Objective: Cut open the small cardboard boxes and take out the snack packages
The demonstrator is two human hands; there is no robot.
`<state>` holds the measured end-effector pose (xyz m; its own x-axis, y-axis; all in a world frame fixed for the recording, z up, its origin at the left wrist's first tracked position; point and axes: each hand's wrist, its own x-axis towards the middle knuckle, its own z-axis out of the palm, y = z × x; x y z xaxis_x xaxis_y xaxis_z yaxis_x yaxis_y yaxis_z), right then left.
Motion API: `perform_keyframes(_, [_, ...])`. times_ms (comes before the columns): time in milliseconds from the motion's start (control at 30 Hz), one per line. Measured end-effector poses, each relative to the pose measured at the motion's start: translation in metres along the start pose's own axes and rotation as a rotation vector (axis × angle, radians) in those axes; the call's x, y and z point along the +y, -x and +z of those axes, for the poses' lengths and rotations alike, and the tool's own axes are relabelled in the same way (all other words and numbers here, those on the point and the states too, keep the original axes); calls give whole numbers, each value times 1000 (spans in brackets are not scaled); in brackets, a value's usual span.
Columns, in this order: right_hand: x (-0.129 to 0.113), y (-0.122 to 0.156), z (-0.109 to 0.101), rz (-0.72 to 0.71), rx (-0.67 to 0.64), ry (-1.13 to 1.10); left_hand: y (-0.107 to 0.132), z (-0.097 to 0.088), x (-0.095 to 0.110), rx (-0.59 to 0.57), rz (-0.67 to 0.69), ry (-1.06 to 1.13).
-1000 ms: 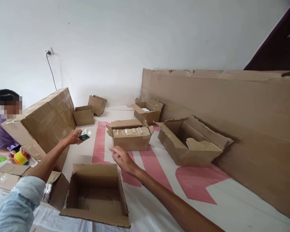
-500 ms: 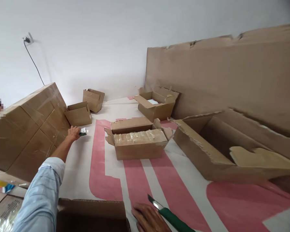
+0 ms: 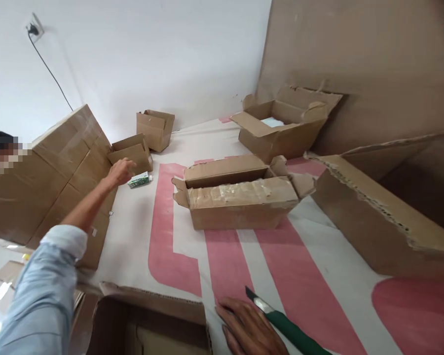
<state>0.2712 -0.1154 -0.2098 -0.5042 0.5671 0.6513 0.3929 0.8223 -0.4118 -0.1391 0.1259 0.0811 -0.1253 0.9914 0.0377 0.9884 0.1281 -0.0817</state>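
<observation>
My left hand [image 3: 121, 172] hovers over the far left of the table, fingers apart and holding nothing. Just beside and below it lies a small green-and-white carton [image 3: 139, 180] with a white end. At the front, my right hand [image 3: 250, 327] rests flat on the table, fingers stretched out. Alongside its outer edge is a green-handled utility knife [image 3: 286, 326] with its blade pointing away. An open cardboard box [image 3: 240, 218] holding a row of tape-wrapped brown packages sits mid-table. Nearest me, another open box [image 3: 151, 296] is cut off by the lower edge.
A stack of taped cartons [image 3: 70, 182] borders the left side, with a person's head [image 3: 2, 150] behind it. Two small boxes [image 3: 133, 155] stand near the wall. Open boxes [image 3: 281, 135] and a large cardboard sheet [image 3: 355, 59] occupy the right.
My left hand has let go of the small carton and lifted off it; the carton stays on the table. The view has shifted, while my right hand still rests beside the knife.
</observation>
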Motion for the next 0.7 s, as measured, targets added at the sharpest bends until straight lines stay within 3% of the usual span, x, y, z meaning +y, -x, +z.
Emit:
perform_keyframes(67, [-4,-1,2,37,5,-28,50,-52,9,3,73,63])
perform_keyframes(133, [-6,-3,3,67,-6,-71,121,-99,27,2,206,310])
perform_keyframes(167, [-7,-4,3,71,-8,-92,161,-118,40,-65,249,412])
perform_keyframes(233, [-7,-7,2,59,1,-125,242,-139,68,-227,310,575])
perform_keyframes(267, [-8,-9,2,49,9,-133,279,-142,81,-289,337,613])
perform_keyframes(367, [-9,-13,1,19,30,-127,365,-118,110,-516,409,481])
perform_keyframes(433, [-9,-14,2,2,40,-111,397,-88,118,-557,429,301])
perform_keyframes(567, [-11,-15,5,-11,53,-82,416,-33,118,-568,412,29])
perform_keyframes(700, [-12,-16,6,0,46,-98,413,-10,109,-481,362,5])
